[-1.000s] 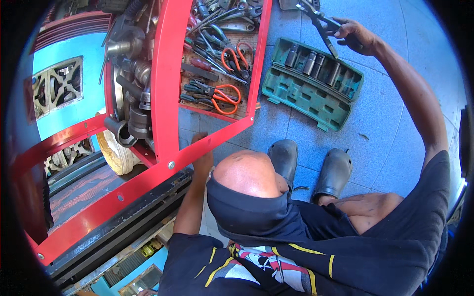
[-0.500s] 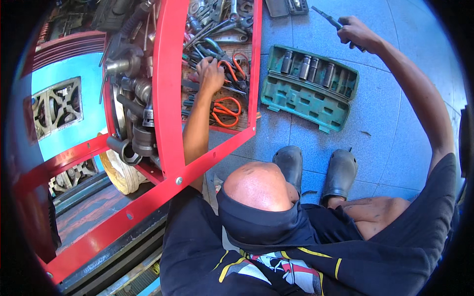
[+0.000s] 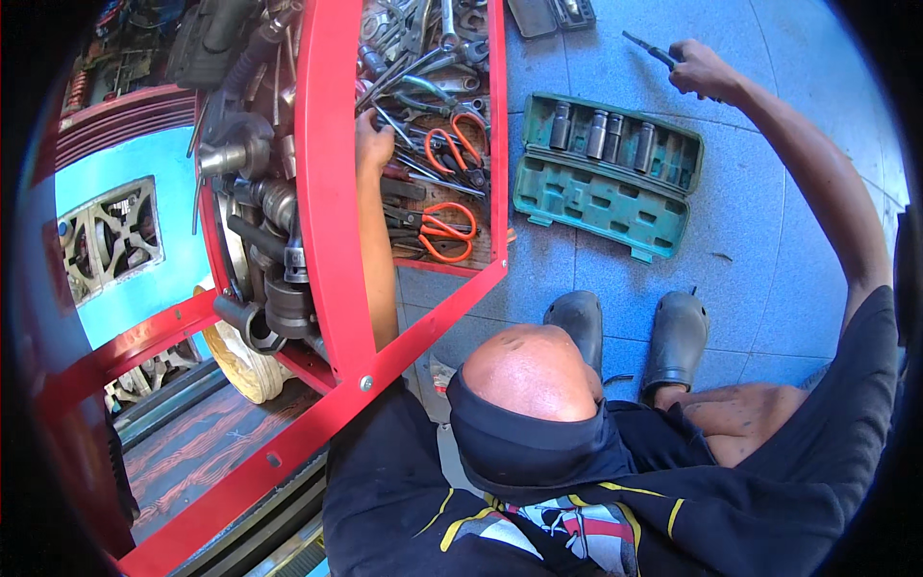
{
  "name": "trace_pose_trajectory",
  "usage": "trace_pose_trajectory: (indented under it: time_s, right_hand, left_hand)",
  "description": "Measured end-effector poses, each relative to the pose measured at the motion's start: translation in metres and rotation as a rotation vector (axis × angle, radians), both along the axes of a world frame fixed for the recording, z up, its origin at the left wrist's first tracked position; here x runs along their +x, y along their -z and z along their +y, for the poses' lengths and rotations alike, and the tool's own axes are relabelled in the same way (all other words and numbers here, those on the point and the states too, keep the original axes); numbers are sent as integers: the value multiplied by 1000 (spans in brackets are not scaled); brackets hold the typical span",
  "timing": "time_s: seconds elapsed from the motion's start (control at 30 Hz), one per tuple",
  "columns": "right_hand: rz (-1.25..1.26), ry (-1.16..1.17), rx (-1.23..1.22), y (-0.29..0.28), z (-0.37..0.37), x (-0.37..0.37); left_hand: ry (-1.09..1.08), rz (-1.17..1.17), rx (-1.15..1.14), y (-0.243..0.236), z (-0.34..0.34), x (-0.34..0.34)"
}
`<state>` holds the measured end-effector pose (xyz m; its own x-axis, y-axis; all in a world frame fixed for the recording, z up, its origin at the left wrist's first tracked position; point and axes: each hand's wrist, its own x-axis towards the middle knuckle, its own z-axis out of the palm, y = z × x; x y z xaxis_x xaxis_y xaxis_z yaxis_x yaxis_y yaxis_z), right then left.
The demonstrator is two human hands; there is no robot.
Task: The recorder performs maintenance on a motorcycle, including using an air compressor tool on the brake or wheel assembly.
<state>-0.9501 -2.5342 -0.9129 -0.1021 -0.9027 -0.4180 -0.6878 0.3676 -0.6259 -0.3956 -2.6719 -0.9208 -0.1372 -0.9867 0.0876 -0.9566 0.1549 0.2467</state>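
Head view finds the right grip [image 3: 700, 73] pinching a tool [image 3: 648, 48]; the left grip [image 3: 374, 141], closure indeterminable, should avoid snagging nearby orange handles [image 3: 471, 154].

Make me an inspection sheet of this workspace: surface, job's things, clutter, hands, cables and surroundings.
Surface: tiled floor, looking blue.
Job's things: dark tool in hand; open green case on the floor, four sockets in it.
Clutter: wrenches and other tools overlapping in the red rack, orange-handled tools among them.
Hands: right hand holding the dark tool; left hand among the rack's tools, grip unclear.
Cables: nothing seen.
Surroundings: blue panel beyond the rack.
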Motion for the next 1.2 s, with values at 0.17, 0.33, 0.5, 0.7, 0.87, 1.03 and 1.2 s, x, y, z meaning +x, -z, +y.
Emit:
trace_pose_trajectory:
  time_s: [0.17, 0.33, 0.5, 0.7, 0.87, 1.03, 1.2]
  right_hand:
    - [2, -91, 16, 12, 1, -6]
    - [51, -94, -44, 27, 1, -13]
    - [63, -114, -64, 35, 2, -16]
    - [86, -165, -68, 33, 1, -17]
    - [93, -139, -57, 28, 0, -15]
    - [193, -275, -17, 20, -6, -10]
    - [342, -331, -102, 11, -3, 0]
  left_hand:
    - [-60, -82, 99, -9, -10, 0]
    - [-344, 340, 351, -21, -2, -10]
    - [-394, 509, 255, -17, 13, -8]
    - [-451, 954, 479, -40, 17, 9]
    - [-354, 918, 631, -94, 73, 11]
    - [-166, 308, 719, -120, 140, 9]
    - [-289, 564, 186, -142, 249, 41]
